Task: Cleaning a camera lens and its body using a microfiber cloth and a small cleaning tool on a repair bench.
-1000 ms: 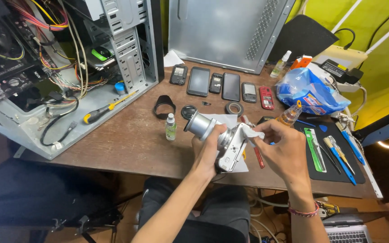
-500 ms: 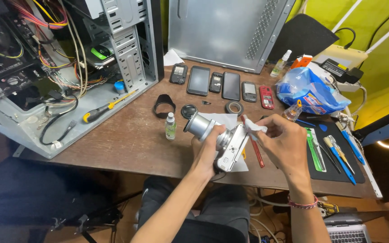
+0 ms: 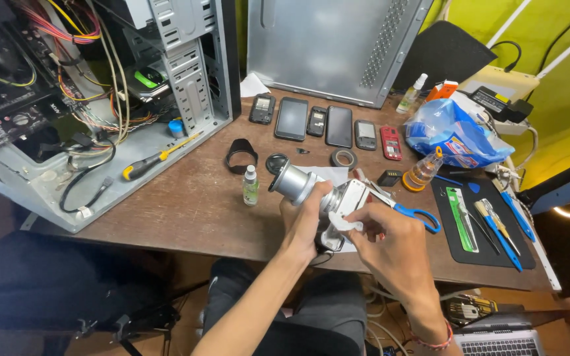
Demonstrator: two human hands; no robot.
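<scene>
Our left hand [image 3: 305, 221] still grips the silver camera [image 3: 328, 201] over the table edge; our right hand [image 3: 390, 247] has brought its pinched white wipe [image 3: 344, 223] down onto the body.

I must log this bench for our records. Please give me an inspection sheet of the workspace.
Surface: brown wooden table, crowded.
Job's things: silver camera, lens out; white cloth against it.
Clutter: phones, screwdriver, small bottle, tape roll, blue bag, tool mat.
Hands: left hand holds the camera; right hand presses the cloth.
Cables: loose wires in the open computer case.
Surroundings: yellow wall, laptop below.
</scene>
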